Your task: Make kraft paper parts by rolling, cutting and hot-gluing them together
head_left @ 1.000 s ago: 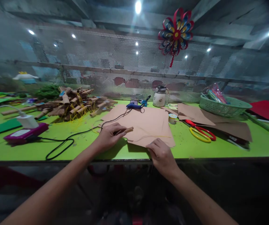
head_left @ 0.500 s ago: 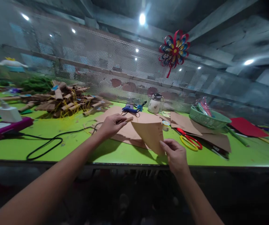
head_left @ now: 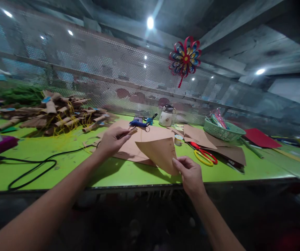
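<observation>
My left hand (head_left: 115, 141) is closed on a small brown paper roll (head_left: 133, 131), whose end sticks out past the fingertips. In my right hand (head_left: 190, 170), thumb and fingers pinch the lower right corner of a brown kraft paper sheet (head_left: 159, 153). That sheet is lifted and bends in a curve above the table. Under and behind it lie more brown paper sheets (head_left: 129, 148). A blue glue gun (head_left: 138, 123) rests at their far edge, its black cord (head_left: 61, 150) running left.
A pile of brown paper rolls with yellow strings (head_left: 61, 115) lies at left, near a purple power strip (head_left: 2, 144). To the right are scissors with red and yellow handles (head_left: 204, 157), a thread spool (head_left: 178, 140), a jug (head_left: 166, 116), a green basket (head_left: 223, 130) and red paper (head_left: 261, 137).
My right hand has raised the top brown sheet by its near corner off the stack and moved right. The left hand still holds the small roll. The view has turned to the right.
</observation>
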`<state>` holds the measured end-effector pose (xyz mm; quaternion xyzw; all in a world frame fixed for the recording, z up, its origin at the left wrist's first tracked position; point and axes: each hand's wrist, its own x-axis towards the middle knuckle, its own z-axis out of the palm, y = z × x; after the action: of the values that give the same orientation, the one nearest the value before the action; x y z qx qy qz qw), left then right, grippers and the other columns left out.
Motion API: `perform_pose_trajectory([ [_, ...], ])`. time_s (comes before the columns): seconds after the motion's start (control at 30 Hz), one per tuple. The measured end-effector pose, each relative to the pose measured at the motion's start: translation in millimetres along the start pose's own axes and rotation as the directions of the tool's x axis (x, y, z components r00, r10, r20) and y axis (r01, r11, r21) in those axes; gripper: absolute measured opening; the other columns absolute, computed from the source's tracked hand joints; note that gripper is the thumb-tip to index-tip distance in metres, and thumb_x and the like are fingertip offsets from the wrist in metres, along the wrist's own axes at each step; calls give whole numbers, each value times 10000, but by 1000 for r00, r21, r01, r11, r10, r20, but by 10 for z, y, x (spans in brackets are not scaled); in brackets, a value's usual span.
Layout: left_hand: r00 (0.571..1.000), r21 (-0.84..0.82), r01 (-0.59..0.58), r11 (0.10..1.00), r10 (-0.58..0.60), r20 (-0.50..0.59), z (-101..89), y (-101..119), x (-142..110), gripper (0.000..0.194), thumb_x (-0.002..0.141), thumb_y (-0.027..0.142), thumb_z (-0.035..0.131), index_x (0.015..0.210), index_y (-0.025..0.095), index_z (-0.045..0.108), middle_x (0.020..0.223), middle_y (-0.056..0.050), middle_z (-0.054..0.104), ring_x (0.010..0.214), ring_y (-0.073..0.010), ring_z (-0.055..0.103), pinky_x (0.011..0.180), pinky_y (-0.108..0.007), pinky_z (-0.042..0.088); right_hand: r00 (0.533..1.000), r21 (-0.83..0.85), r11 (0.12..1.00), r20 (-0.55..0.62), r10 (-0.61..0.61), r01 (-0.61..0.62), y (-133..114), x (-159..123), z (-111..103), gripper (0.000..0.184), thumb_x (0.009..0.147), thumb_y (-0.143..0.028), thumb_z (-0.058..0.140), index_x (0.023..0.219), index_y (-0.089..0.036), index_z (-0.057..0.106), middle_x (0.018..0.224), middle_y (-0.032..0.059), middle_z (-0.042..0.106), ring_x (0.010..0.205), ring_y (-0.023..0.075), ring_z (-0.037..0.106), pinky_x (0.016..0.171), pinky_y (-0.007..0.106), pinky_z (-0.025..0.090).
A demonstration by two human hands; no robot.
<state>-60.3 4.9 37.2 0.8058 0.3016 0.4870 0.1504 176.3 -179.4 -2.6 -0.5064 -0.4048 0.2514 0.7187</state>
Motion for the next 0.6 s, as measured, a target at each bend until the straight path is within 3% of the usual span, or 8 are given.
perform_pose_trajectory([
  [0.3, 1000, -18, 10, 1000, -10, -10, -30, 17, -15, 343, 775, 455, 592, 982, 204, 700, 870, -50, 701, 747, -170, 611, 657, -256, 461, 999, 7, 1000, -34, 24, -24, -26, -14, 41, 274, 652, -382, 746, 708, -139, 632, 625, -2, 583, 575, 107, 502, 552, 233, 407],
  [0.6, 997, -61, 33, 998, -37, -63, -55, 49, -32, 320, 771, 454, 598, 981, 232, 691, 861, -31, 689, 737, -159, 606, 644, -247, 460, 995, 72, 997, -89, 40, -33, -41, 13, 39, 319, 664, -413, 730, 769, -156, 574, 531, -56, 488, 451, 66, 389, 436, 197, 292],
])
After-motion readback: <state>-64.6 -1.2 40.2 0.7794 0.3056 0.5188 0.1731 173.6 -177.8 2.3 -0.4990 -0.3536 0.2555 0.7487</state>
